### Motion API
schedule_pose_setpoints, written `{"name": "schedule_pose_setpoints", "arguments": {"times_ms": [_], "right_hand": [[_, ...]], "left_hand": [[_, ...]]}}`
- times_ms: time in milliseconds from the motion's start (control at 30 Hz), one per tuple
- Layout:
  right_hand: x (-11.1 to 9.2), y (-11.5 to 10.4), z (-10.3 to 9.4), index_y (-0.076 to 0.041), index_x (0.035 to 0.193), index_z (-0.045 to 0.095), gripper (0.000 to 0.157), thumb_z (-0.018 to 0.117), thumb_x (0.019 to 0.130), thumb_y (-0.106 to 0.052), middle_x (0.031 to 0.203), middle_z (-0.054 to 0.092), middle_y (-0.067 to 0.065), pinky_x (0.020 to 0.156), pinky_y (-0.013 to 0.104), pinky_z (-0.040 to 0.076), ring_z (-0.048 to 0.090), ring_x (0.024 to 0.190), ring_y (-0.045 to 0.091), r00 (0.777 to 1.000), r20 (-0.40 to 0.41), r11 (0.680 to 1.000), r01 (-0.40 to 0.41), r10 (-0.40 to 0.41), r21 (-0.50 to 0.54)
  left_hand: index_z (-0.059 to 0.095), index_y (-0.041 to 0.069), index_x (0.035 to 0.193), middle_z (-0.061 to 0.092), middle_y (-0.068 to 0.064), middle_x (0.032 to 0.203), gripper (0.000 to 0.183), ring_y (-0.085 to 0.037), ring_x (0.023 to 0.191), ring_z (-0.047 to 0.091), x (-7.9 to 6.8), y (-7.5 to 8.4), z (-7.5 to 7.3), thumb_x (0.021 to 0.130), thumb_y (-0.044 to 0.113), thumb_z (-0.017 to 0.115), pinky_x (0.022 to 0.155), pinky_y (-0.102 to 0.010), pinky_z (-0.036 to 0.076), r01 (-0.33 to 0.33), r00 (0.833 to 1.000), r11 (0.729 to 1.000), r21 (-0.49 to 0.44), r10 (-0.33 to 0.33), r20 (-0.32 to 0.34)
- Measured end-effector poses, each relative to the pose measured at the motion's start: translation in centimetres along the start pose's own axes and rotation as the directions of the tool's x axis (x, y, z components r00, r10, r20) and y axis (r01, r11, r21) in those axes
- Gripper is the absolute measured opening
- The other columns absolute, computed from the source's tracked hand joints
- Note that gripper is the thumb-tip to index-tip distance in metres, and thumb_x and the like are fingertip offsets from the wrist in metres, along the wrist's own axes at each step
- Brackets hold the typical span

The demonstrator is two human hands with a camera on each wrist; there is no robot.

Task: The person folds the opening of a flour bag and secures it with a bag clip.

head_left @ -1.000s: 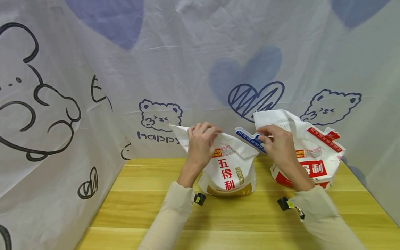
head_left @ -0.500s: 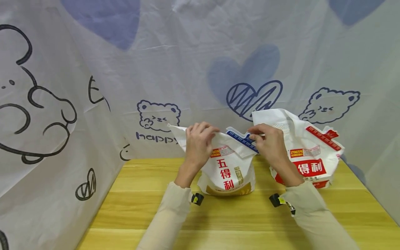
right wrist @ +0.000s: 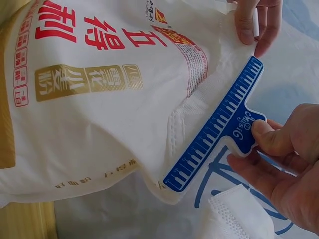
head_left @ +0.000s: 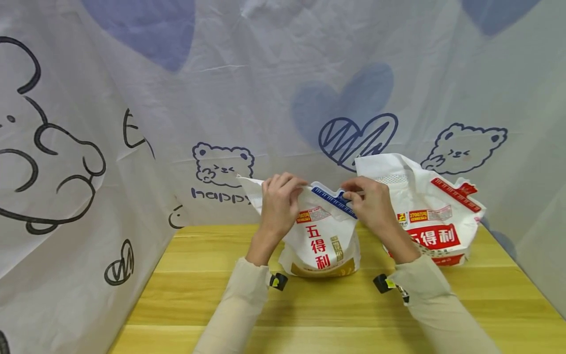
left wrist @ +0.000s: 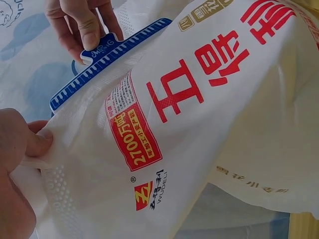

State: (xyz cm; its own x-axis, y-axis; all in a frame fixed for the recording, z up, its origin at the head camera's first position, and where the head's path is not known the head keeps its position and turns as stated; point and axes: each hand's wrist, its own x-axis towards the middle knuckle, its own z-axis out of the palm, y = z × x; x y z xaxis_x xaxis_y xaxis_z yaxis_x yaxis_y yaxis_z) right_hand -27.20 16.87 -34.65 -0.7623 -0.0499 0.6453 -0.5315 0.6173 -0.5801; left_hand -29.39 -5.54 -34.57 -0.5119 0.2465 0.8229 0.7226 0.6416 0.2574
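A white flour bag (head_left: pixel 336 236) with red lettering and a gold base stands upright on the table. My left hand (head_left: pixel 279 204) pinches its folded top edge, thumb in front, as the left wrist view shows. A long blue clip (right wrist: pixel 217 129) with a piano-key pattern lies along the same top edge, right of the left hand. Thumb and fingers of my right hand (head_left: pixel 371 204) pinch the clip's tab, pictured closely in the right wrist view. The clip's jaws sit over the bag's fold; how deep they reach is hidden.
Another white flour bag (head_left: pixel 435 214) with a red label stands to the right, a red clip (head_left: pixel 457 194) on its top corner. The wooden table (head_left: pixel 327 314) meets a printed cloth (head_left: pixel 274 98) at the back and sides.
My right hand has moved left with the blue clip, from beside the bag's top corner onto its top edge. The left hand stays at the bag's top.
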Motion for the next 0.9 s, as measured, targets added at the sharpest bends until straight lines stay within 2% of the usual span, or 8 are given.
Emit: {"name": "schedule_pose_setpoints", "arguments": {"times_ms": [400, 900], "right_hand": [[0.3, -0.4, 0.9, 0.007, 0.102, 0.073, 0.016, 0.071, 0.088, 0.013, 0.098, 0.074, 0.022, 0.078, 0.047, 0.061, 0.073, 0.090, 0.037, 0.999, 0.027, 0.999, 0.046, -0.047, 0.013], [0.0, -0.5, 1.3, 0.006, 0.106, 0.071, 0.019, 0.070, 0.088, 0.013, 0.103, 0.072, 0.021, 0.082, 0.047, 0.061, 0.071, 0.094, 0.037, 0.997, 0.072, 0.999, 0.038, -0.037, -0.015]], "left_hand": [[0.077, 0.009, 0.096, 0.072, -0.003, 0.097, 0.012, -0.021, 0.089, 0.063, 0.1, 0.0, 0.2, 0.093, 0.001, 0.070, 0.097, -0.048, 0.041, -0.003, 0.999, 1.000, -0.014, 0.003, -0.043], [0.077, 0.008, 0.094, 0.074, -0.003, 0.094, 0.012, -0.021, 0.087, 0.065, 0.5, 0.2, 0.4, 0.091, -0.001, 0.070, 0.094, -0.046, 0.042, 0.020, 0.998, 0.999, -0.030, -0.021, -0.058]]}}
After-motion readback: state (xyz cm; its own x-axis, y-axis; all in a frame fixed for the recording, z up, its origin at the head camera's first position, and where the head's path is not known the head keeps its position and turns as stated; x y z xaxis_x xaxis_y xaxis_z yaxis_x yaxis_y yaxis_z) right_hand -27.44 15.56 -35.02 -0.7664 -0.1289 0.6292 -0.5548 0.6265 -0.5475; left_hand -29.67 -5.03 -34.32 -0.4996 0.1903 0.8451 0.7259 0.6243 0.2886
